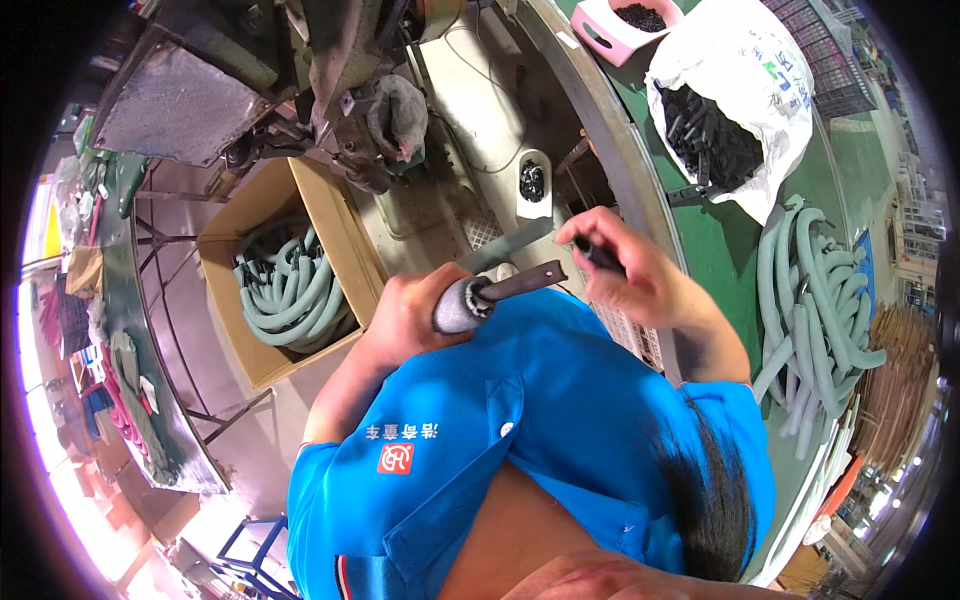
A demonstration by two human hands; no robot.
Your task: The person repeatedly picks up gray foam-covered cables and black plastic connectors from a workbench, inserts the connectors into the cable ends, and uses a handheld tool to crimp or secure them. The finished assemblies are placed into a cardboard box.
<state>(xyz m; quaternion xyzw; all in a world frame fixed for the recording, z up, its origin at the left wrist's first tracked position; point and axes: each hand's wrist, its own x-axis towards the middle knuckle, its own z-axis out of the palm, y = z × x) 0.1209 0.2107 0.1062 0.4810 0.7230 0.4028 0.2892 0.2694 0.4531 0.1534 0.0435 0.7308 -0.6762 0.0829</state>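
Note:
In my left hand (408, 312), fingers wrapped round it, is a grey foam-covered tube (460, 308) held close to my chest. A flat dark metal strip (525, 280) with a hole near its tip sticks out of the foam's end. Beyond it, a grey-green length (508, 246) also reaches rightward from that hand; whether it belongs to the same piece I cannot tell. My right hand (635, 270), just right of the strip's tip, pinches a small black plastic piece (597, 253) between thumb and fingers. The black piece and strip are apart.
Curved foam tubes (300, 300) fill an open cardboard box (255, 215) at left. Over the green table (715, 265) at right lie more foam tubes (815, 290), a white bag (775, 100) of black pieces and a pink box (610, 42). Ahead stands a machine (345, 120).

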